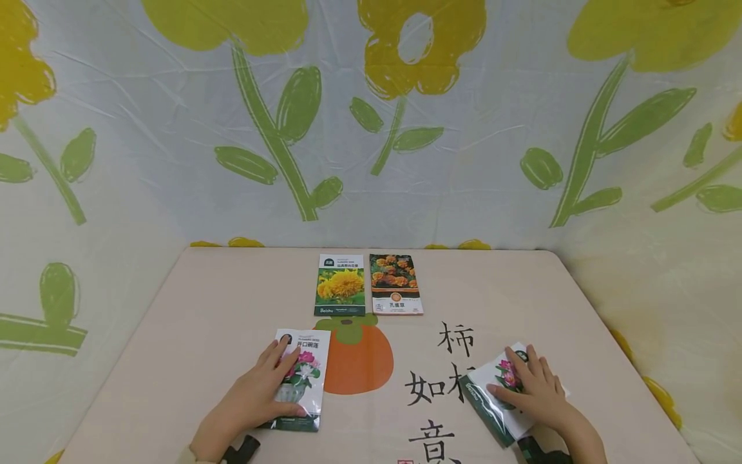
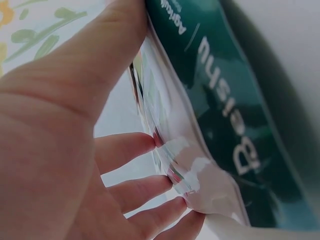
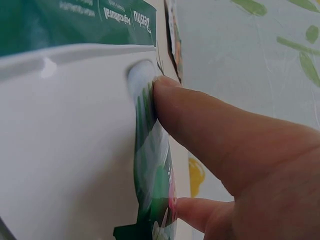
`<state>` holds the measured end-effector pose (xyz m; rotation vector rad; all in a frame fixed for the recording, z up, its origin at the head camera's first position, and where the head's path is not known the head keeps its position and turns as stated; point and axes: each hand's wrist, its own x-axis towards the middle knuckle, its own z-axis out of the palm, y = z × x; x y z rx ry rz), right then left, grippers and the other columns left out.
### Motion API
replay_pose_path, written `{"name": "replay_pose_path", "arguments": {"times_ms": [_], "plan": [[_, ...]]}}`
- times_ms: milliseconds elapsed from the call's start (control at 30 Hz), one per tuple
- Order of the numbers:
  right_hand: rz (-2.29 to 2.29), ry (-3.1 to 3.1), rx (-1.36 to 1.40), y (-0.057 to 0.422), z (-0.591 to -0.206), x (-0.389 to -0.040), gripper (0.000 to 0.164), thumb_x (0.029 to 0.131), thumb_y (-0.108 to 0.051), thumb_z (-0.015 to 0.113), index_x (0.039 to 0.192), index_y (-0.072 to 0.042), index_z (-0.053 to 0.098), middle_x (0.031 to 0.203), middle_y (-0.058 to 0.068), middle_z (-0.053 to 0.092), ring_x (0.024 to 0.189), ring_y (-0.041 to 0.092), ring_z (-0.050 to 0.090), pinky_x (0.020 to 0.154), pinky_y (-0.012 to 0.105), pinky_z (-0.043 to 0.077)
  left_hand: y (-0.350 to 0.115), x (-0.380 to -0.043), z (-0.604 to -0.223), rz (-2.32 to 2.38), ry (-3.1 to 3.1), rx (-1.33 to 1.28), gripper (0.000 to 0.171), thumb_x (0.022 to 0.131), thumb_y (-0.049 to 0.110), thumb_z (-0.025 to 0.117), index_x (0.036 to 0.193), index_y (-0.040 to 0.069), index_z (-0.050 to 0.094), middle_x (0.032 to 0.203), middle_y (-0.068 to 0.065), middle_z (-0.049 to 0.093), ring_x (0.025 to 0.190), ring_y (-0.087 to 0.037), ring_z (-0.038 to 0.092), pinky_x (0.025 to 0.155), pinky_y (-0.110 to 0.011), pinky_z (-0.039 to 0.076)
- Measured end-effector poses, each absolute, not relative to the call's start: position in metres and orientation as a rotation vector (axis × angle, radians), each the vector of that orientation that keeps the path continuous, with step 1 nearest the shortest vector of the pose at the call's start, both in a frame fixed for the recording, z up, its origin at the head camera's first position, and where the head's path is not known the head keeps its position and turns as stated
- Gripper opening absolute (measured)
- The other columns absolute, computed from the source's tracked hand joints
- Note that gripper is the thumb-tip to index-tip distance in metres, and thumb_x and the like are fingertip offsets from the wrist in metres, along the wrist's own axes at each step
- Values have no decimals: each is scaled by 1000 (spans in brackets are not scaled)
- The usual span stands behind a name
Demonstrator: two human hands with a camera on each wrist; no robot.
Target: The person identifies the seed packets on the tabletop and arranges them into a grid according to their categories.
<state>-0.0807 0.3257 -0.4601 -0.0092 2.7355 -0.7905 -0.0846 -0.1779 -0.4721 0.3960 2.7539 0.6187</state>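
Note:
My left hand (image 1: 252, 393) rests on a white seed packet (image 1: 314, 386) with pink and white flowers and a green bottom band, left of centre in the head view. Its fingers are spread, and in the left wrist view the fingertips (image 2: 145, 142) touch the packet's face. On the right, my right hand (image 1: 542, 392) lies over a similar seed packet (image 1: 485, 393), which is turned at an angle on the table. The thumb (image 3: 185, 105) touches that packet's printed face in the right wrist view. Both hands partly cover the pictures beneath them.
Two more seed packets lie side by side near the table's back edge: one with a yellow flower (image 1: 340, 285), one with orange flowers (image 1: 397, 285). The beige tablecloth (image 1: 191, 335) carries a printed persimmon (image 1: 362, 361) and black characters. A flower-patterned curtain (image 1: 464, 193) hangs behind.

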Motion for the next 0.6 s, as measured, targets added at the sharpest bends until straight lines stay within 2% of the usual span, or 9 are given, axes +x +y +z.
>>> {"name": "replay_pose_path", "arguments": {"times_ms": [600], "plan": [[-795, 2732, -10, 326, -461, -81, 95, 85, -48, 70, 152, 2, 24, 153, 43, -5, 135, 69, -6, 97, 83, -4, -169, -85, -471, 608, 2773, 432, 111, 66, 71, 75, 152, 10, 41, 162, -20, 21, 148, -42, 17, 100, -65, 41]]}}
